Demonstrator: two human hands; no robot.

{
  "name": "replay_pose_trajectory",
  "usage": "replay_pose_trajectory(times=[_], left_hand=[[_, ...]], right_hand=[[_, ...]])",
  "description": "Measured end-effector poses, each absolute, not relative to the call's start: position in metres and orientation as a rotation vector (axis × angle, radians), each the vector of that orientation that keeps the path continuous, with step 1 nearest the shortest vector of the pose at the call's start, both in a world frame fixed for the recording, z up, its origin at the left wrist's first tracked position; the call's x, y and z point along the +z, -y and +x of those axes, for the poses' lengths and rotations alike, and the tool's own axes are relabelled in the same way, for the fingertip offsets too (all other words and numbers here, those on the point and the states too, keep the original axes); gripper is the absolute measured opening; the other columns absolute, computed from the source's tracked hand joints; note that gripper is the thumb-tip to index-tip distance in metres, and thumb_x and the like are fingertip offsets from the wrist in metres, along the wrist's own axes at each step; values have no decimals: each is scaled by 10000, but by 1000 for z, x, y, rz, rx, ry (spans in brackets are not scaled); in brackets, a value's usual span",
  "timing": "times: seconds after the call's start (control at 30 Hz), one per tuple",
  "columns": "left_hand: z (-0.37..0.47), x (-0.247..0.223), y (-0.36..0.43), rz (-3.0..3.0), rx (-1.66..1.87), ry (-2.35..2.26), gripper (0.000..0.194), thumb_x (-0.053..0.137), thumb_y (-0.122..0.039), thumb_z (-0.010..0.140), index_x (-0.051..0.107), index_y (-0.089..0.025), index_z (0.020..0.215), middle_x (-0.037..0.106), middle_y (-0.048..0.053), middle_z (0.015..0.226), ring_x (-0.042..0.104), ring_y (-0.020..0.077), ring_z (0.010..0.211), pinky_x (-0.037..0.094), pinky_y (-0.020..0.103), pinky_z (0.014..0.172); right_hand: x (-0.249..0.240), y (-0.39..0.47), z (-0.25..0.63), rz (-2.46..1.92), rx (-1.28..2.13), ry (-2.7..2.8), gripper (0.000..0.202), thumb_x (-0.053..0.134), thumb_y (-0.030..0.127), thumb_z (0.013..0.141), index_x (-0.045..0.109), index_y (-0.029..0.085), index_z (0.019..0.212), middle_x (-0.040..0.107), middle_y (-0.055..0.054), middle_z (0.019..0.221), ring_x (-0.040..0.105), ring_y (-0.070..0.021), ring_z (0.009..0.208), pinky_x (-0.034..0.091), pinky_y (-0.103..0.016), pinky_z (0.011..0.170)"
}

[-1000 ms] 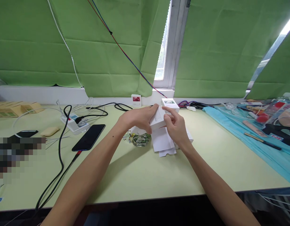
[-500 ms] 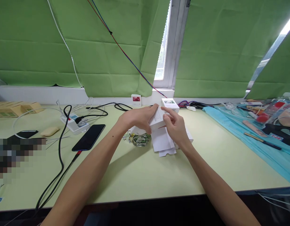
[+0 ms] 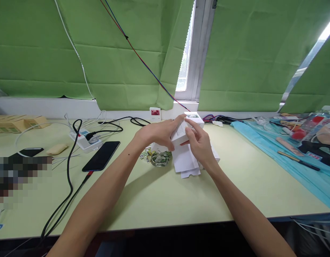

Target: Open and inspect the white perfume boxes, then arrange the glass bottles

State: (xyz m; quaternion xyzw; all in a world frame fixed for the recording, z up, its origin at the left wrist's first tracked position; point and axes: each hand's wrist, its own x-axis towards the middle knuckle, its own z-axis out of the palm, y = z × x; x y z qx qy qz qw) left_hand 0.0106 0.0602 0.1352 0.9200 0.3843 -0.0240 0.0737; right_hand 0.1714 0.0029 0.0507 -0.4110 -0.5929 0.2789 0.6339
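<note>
A small white box with fine print [image 3: 179, 135] is held above the table between both hands. My left hand [image 3: 163, 132] grips its left side, fingers at the far edge and thumb near the front. My right hand [image 3: 198, 141] has its fingers on the box's top and right side. Under the box lie white paper pieces [image 3: 185, 159]. A clear glass dish [image 3: 160, 159] with small clear and yellow items beside it sits below my left hand. Another white box [image 3: 194, 118] with a picture on top stands just behind.
A black phone [image 3: 101, 156], a white power strip [image 3: 86, 141] and black cables occupy the left. Yellow boxes [image 3: 12, 124] are at the far left. Blue cloth [image 3: 274, 153] with a pen and bottle covers the right. A small picture box [image 3: 155, 114] stands by the wall.
The fingers of both hands have shifted slightly on the held box, and its top edge shows a little more. The things on the table have not moved.
</note>
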Motion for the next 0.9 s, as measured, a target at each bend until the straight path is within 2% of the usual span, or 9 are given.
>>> replay_pose_trajectory(times=[0.1, 0.27, 0.43, 0.6, 0.77, 0.9], left_hand=[[11, 136, -61, 2772, -18, -1106, 1296, 759, -420, 653, -115, -228, 1590, 642, 149, 1269, 582, 342, 1192, 445, 396, 971], [11, 137, -60, 2779, 23, -1060, 1249, 722, -409, 692, -123, -187, 1584, 681, 122, 1164, 609, 323, 1140, 445, 381, 948], [11, 135, -62, 2753, 53, -1087, 1218, 741, -418, 666, -28, -211, 1588, 643, 147, 1242, 627, 320, 1101, 459, 368, 911], [11, 134, -63, 2758, 75, -1078, 1198, 736, -516, 675, 21, -198, 1581, 627, 157, 1254, 632, 289, 1031, 465, 339, 848], [11, 136, -61, 2757, 88, -1036, 1156, 701, -624, 706, 70, -179, 1566, 676, 93, 1028, 634, 234, 827, 449, 314, 731], [11, 139, -60, 2717, 70, -1033, 1173, 708, -651, 709, 53, -187, 1563, 669, 47, 883, 620, 223, 763, 423, 300, 676]], right_hand=[[48, -3, 170, -944, 648, 1370, 585, 622, 503, 916, 549, 258, 1442, 701, -50, 924, 676, -195, 741, 658, -396, 654], [45, -5, 170, -993, 586, 1420, 691, 672, 525, 887, 488, 271, 1503, 617, 9, 805, 630, -152, 646, 643, -388, 687], [45, -4, 170, -1017, 585, 1453, 737, 645, 522, 901, 437, 230, 1544, 607, 19, 779, 670, -164, 663, 619, -363, 688], [50, -1, 168, -1001, 609, 1428, 677, 625, 485, 915, 463, 229, 1521, 610, 4, 802, 664, -163, 632, 626, -361, 651], [48, -4, 172, -989, 586, 1379, 549, 603, 474, 929, 522, 264, 1430, 622, -38, 905, 663, -189, 675, 620, -371, 580], [45, -7, 174, -995, 539, 1384, 468, 572, 461, 948, 523, 282, 1378, 643, -64, 1045, 651, -190, 737, 598, -354, 587]])
